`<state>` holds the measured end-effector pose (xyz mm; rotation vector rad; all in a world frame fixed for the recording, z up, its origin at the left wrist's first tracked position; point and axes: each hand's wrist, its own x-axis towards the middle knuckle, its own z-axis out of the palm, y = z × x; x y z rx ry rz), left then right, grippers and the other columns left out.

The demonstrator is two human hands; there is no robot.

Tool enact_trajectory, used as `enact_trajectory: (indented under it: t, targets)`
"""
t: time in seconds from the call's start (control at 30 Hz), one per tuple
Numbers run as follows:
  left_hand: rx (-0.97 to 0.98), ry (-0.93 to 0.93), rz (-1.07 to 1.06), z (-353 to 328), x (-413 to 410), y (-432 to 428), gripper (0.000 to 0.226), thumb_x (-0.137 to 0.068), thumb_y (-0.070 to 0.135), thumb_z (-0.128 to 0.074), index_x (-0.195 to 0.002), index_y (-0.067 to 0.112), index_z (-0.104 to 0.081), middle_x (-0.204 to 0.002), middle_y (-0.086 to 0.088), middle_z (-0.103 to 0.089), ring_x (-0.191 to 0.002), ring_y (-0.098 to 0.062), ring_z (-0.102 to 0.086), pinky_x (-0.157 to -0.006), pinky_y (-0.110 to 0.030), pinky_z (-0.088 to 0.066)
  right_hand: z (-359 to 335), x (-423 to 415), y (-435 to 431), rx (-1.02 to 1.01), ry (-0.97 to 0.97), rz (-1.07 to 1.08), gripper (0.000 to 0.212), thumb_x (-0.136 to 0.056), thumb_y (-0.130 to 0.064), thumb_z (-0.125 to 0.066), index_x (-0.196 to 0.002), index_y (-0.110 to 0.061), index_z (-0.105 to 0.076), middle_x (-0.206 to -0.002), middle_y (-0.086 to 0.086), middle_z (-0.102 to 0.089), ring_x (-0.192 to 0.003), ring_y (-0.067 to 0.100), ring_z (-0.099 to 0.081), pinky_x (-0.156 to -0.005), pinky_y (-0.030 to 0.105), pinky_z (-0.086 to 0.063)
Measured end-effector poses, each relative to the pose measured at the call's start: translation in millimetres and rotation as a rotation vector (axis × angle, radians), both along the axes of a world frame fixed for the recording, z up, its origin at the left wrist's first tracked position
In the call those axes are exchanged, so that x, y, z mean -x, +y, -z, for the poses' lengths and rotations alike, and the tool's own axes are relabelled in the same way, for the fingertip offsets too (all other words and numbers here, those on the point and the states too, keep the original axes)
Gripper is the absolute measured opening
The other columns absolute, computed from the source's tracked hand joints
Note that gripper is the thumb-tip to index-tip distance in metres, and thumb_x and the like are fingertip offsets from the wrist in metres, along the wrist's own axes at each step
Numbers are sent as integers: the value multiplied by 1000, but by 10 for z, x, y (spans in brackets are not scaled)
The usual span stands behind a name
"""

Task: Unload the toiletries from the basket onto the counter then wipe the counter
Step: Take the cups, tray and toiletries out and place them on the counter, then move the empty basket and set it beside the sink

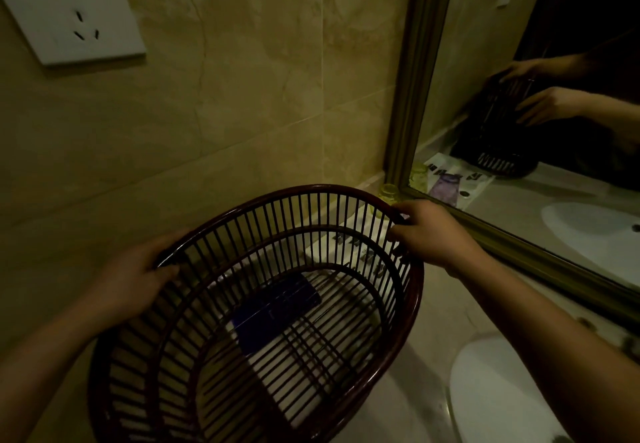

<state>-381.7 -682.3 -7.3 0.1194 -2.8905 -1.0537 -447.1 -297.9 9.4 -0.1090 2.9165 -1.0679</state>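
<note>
A dark red slatted basket (414, 304) is tilted over the pale counter (408, 404), its open mouth facing me. My left hand (128, 279) grips the rim on the left side. My right hand (433, 231) grips the rim on the far right side. Through the basket's bars a dark blue flat pack (277, 307) shows; whether it lies inside or beneath the basket I cannot tell. White printed packaging (363, 245) lies on the counter behind the bars.
A small yellow-green glass (388, 196) stands in the corner by the framed mirror (519, 151). The white sink basin (491, 394) lies at lower right. A tiled wall with a white socket plate (69, 9) rises on the left.
</note>
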Motion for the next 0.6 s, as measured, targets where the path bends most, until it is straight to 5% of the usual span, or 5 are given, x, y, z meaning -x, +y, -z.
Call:
enact_trajectory:
  t: [0.13,0.27,0.43,0.6]
  targets:
    - [-27,56,1,-154,-16,70,62,-87,-4,-59,-123,45,-44,-115,2,-61,-84,-2,-55,-66,-3,-41,-128,-45,102,-2,43,1,36,-90,-9,-59,-126,-14,-63,-97,9,-70,-75,26,-72,-70,50,-61]
    - [-26,66,8,-275,-14,218,59,-89,-1,-58,-131,41,-48,-126,4,-59,-103,-15,-60,-81,-31,-48,-269,-104,281,7,86,26,30,-91,-11,-59,-120,-14,-65,-90,7,-70,-72,24,-71,-68,50,-61]
    - [-12,61,22,-376,15,418,59,-91,3,-56,-133,42,-46,-110,1,-65,-79,-30,-69,-72,-42,-57,-400,-299,469,13,84,79,27,-92,-10,-58,-117,-15,-66,-88,10,-71,-73,25,-72,-69,50,-61]
    - [10,55,95,-413,8,450,58,-95,7,-52,-134,48,-40,-97,9,-64,-82,-35,-68,-69,-54,-58,-501,-676,489,13,110,165,29,-92,-10,-58,-119,-19,-67,-90,6,-71,-72,22,-72,-66,44,-63]
